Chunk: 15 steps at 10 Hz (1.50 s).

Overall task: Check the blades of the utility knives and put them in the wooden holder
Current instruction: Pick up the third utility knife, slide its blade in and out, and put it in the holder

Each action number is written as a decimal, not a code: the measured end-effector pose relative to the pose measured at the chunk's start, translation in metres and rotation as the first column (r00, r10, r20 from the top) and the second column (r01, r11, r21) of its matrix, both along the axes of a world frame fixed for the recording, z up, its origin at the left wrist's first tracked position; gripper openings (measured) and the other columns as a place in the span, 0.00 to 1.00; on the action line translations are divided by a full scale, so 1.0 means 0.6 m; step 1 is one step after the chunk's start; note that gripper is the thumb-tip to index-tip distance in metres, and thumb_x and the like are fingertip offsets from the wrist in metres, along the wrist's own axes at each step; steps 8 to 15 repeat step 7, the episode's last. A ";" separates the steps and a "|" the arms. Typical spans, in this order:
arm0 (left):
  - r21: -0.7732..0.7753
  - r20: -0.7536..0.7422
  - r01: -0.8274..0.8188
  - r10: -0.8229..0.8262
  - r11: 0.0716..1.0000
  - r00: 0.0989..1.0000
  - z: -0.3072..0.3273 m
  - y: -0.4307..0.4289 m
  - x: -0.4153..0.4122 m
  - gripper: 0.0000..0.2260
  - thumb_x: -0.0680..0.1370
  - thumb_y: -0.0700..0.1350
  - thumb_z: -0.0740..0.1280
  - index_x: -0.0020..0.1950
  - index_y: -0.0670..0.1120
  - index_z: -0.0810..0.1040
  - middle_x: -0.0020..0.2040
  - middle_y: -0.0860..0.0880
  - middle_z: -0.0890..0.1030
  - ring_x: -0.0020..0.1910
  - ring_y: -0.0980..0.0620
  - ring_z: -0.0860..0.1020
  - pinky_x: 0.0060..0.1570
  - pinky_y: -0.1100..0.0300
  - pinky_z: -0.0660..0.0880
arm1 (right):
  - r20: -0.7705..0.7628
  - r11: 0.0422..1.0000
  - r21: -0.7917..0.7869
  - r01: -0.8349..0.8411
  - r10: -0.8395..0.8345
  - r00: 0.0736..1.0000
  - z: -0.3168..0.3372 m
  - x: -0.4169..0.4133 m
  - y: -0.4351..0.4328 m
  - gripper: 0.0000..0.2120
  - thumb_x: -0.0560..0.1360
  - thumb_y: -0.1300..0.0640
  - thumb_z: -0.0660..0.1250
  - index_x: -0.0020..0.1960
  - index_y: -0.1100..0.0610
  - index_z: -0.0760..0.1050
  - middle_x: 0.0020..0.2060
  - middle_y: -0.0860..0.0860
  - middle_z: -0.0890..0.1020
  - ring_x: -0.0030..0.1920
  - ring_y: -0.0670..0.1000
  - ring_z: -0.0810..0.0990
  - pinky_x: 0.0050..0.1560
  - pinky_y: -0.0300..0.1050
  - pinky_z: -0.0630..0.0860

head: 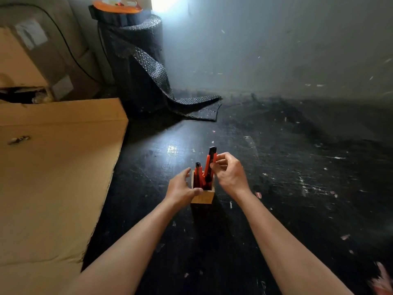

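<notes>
A small square wooden holder (204, 198) stands on the dark floor in front of me. Red-and-black utility knives stand upright inside it; one (198, 173) sits low at the left. My right hand (230, 174) pinches a taller red utility knife (210, 161) by its upper part, its lower end inside the holder and its black tip pointing up. My left hand (182, 188) cups the holder's left side, thumb across the front rim and fingers curled around the far side.
A large flat cardboard box (53, 167) lies at the left. A roll of black bubble wrap (136, 67) stands behind it, a sheet trailing onto the floor. Dark scuffed floor with paper scraps stretches to the right, up to a grey wall.
</notes>
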<state>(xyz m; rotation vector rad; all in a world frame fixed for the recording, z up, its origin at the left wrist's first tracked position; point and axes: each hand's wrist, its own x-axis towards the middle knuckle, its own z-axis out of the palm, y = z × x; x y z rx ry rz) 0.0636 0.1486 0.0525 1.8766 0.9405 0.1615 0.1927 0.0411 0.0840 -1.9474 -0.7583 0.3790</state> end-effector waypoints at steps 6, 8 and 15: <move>-0.032 0.043 -0.038 0.040 0.999 0.998 -0.082 0.002 0.009 0.31 0.76 0.39 0.75 0.77 0.52 0.71 0.72 0.49 0.78 0.70 0.46 0.77 0.68 0.47 0.75 | -0.021 0.954 -0.300 0.025 -0.033 0.999 -0.102 0.010 0.002 0.07 0.79 0.55 0.68 0.54 0.54 0.83 0.49 0.51 0.86 0.49 0.49 0.83 0.49 0.44 0.79; -0.036 0.035 -0.034 0.036 0.999 0.999 -0.091 0.006 0.006 0.31 0.76 0.39 0.75 0.77 0.52 0.71 0.72 0.48 0.78 0.70 0.45 0.77 0.68 0.45 0.76 | -0.022 0.954 -0.300 0.015 -0.022 1.000 -0.096 0.010 -0.006 0.07 0.78 0.55 0.69 0.54 0.54 0.83 0.49 0.50 0.86 0.49 0.49 0.83 0.47 0.42 0.77; -0.036 0.035 -0.034 0.036 0.999 0.999 -0.091 0.006 0.006 0.31 0.76 0.39 0.75 0.77 0.52 0.71 0.72 0.48 0.78 0.70 0.45 0.77 0.68 0.45 0.76 | -0.022 0.954 -0.300 0.015 -0.022 1.000 -0.096 0.010 -0.006 0.07 0.78 0.55 0.69 0.54 0.54 0.83 0.49 0.50 0.86 0.49 0.49 0.83 0.47 0.42 0.77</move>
